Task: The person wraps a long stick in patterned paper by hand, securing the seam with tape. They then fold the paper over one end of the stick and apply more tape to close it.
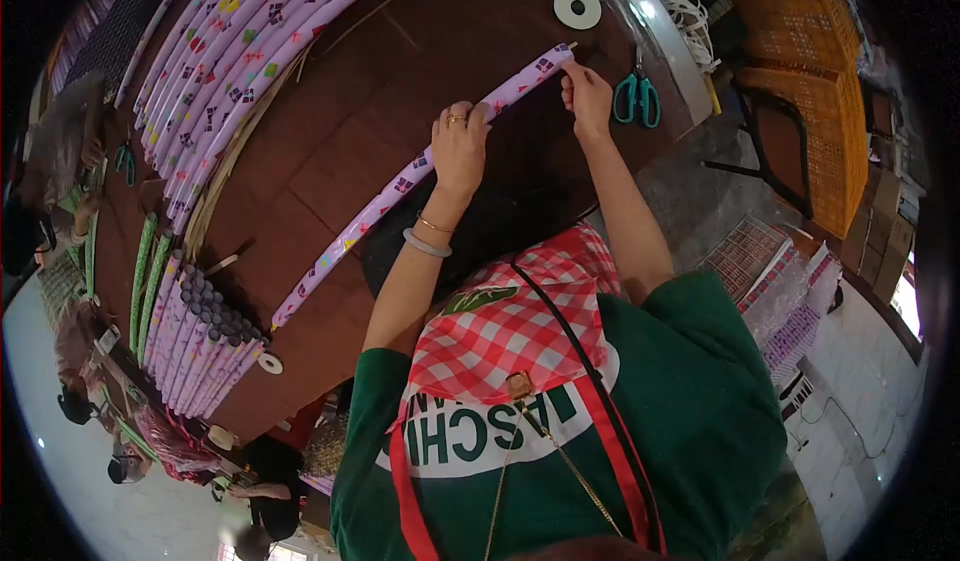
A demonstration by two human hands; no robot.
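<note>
A long, slim pole wrapped in lilac film with a printed pattern lies diagonally over the brown tabletop. My left hand, wearing rings, is closed around it above the middle. At the upper end my right hand pinches the film edge with thumb and fingertips. A short bit of bare stick shows past that end. Teal-handled scissors lie just right of my right hand. A white tape roll rests flat beyond it.
Many matching lilac poles are laid side by side at upper left, with thin bare strips beside them. A stacked bundle shows dark round ends. Green poles lie nearby. Other people work at left. An orange woven chair stands at right.
</note>
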